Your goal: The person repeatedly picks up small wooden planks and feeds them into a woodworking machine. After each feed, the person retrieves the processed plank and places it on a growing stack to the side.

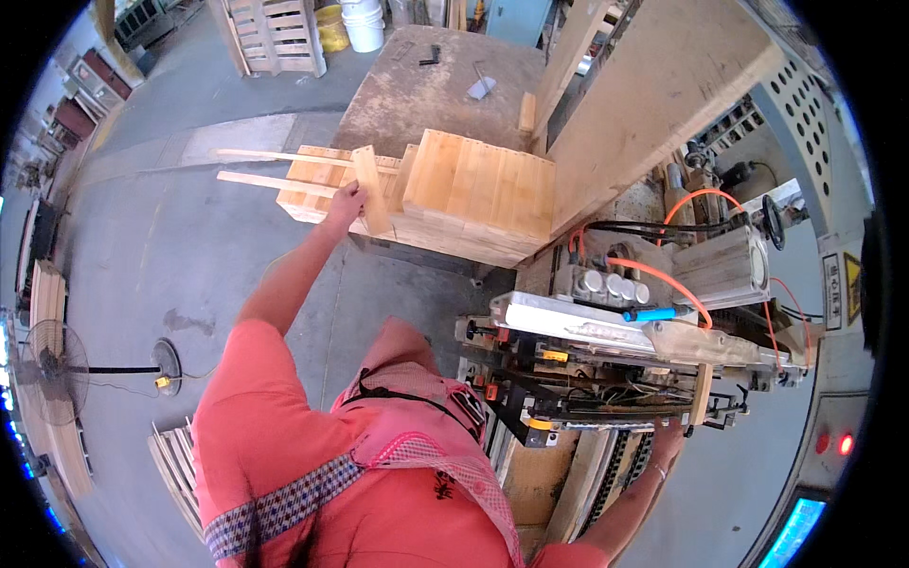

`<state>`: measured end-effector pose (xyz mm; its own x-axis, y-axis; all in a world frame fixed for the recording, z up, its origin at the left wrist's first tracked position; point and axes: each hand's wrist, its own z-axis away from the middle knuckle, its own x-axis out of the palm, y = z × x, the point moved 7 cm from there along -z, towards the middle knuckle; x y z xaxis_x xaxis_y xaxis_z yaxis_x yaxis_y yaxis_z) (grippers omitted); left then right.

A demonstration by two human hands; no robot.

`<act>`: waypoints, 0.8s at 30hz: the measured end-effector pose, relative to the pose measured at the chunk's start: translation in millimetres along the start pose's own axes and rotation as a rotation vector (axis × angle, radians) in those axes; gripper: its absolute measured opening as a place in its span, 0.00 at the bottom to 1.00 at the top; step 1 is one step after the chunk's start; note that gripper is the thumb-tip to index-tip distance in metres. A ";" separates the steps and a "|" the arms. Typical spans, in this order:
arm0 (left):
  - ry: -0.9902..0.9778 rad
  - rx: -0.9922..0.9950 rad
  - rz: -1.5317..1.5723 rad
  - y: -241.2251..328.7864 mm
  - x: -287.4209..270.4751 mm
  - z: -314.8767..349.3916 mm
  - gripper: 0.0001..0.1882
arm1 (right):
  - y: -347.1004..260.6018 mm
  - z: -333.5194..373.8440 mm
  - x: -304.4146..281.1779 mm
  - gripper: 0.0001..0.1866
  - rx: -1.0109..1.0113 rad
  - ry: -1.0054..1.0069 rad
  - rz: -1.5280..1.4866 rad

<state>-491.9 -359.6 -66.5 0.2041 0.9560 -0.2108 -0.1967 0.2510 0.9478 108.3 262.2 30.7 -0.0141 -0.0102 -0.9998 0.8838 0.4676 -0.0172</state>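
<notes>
My left hand (pixel 348 201) reaches forward and grips a short, flat wooden board (pixel 370 185) by its left edge. That board stands tilted over a row of light wooden pieces (pixel 305 197), just left of a tall stack of wooden boards (pixel 478 185). Two thin wooden strips (pixel 270 180) jut out leftward beneath it. Low on the right, my right hand (pixel 667 439) is at the near edge of a machine (pixel 606 379) with rails and clamps. Its fingers are mostly hidden there. Close beside it, a small wooden piece (pixel 702 394) stands upright on the machine.
Behind the stack is a worn brown table (pixel 407 104) with small tools on it. A large upright panel (pixel 653 104) rises at the right. Orange air hoses (pixel 668 275) loop above the machine. A standing fan (pixel 57 364) and a pallet (pixel 275 36) are to the left.
</notes>
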 end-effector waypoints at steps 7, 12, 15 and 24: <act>-0.187 0.022 -0.017 -12.6 47.0 -94.5 0.08 | 6.9 100.3 -4.9 0.16 -0.101 0.093 -0.117; -0.209 -0.025 -0.081 -10.8 56.9 -92.4 0.08 | 33.4 154.7 12.7 0.15 0.072 -0.030 -0.160; -0.204 -0.025 -0.096 -13.4 52.6 -93.3 0.08 | 22.2 179.5 7.9 0.16 -0.036 0.077 -0.187; -0.141 -0.004 -0.106 -19.1 50.3 -98.4 0.08 | 15.5 219.4 16.9 0.13 0.118 -0.033 -0.170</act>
<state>-572.2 -301.4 -118.8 0.3563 0.8935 -0.2735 -0.1711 0.3501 0.9210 224.4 75.4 14.0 -0.1539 -0.1095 -0.9820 0.9185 0.3504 -0.1831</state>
